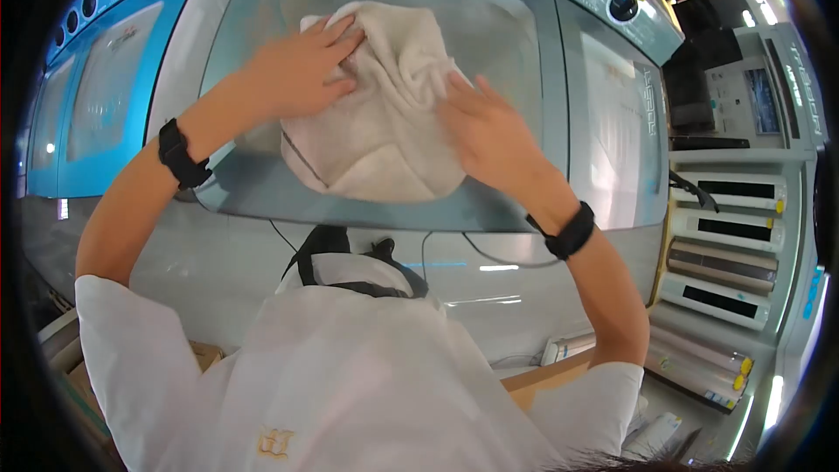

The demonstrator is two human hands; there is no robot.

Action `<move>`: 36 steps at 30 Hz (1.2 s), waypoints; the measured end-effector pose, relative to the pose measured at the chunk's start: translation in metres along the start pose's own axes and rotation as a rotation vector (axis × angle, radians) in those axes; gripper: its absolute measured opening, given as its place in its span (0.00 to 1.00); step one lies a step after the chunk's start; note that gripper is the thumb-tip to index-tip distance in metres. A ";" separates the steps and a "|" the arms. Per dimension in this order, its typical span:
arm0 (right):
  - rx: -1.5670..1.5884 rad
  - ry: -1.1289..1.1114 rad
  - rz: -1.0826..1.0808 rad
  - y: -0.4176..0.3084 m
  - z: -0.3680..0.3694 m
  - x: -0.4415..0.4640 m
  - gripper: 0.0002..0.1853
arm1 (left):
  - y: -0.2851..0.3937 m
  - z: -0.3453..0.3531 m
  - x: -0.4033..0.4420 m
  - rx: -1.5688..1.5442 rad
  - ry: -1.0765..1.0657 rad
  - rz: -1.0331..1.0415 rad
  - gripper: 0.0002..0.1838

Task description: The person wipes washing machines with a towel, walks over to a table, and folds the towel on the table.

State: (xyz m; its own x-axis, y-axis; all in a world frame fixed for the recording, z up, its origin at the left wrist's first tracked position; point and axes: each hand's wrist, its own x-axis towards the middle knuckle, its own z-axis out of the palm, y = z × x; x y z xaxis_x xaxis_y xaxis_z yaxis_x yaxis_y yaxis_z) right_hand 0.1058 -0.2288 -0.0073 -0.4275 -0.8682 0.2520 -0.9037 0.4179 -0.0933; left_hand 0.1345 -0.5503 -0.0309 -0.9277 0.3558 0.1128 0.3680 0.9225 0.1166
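Hands (301,72) on crumpled white cloth (384,114) atop washing machine lid (498,31).

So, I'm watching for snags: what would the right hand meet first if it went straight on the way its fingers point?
Most likely the folds of the white cloth, just beside the right hand; blur hides whether they already touch.

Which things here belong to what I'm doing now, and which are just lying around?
In use:
- cream cloth, with the left hand and right hand at it
- grey washing machine, with the cloth on top

Apparently just nearby:
- blue washing machine
- white air conditioner units on the right
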 end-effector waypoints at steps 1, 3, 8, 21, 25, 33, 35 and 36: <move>-0.085 0.027 -0.007 0.015 0.000 0.004 0.16 | -0.012 0.001 0.006 -0.025 -0.008 0.008 0.37; -0.237 0.089 -0.030 0.044 0.013 0.017 0.16 | -0.041 0.000 0.020 -0.066 -0.033 0.013 0.36; -0.262 -0.221 0.344 0.050 0.009 0.112 0.15 | -0.074 -0.020 0.090 -0.036 -0.192 -0.126 0.34; -0.037 -0.054 0.149 -0.135 0.028 0.053 0.19 | -0.050 -0.043 -0.052 -0.310 -0.145 0.119 0.33; 0.030 -0.081 0.317 -0.174 0.028 0.049 0.19 | -0.010 -0.054 -0.087 -0.316 -0.152 0.061 0.34; 0.138 0.172 0.659 -0.146 0.027 -0.001 0.13 | 0.043 -0.070 -0.128 -0.349 -0.328 -0.048 0.32; 0.080 0.235 0.768 -0.134 0.023 -0.014 0.16 | 0.052 -0.064 -0.121 -0.316 -0.309 -0.048 0.32; 0.075 0.289 0.812 -0.133 0.031 -0.008 0.17 | 0.059 -0.060 -0.116 -0.301 -0.296 -0.034 0.32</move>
State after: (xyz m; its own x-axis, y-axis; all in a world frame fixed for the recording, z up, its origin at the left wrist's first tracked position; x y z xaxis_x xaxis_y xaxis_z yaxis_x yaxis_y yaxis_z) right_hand 0.2287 -0.2854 -0.0273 -0.9276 -0.2023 0.3141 -0.3249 0.8517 -0.4110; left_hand 0.2675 -0.5457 0.0219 -0.9016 0.3938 -0.1790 0.2978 0.8652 0.4034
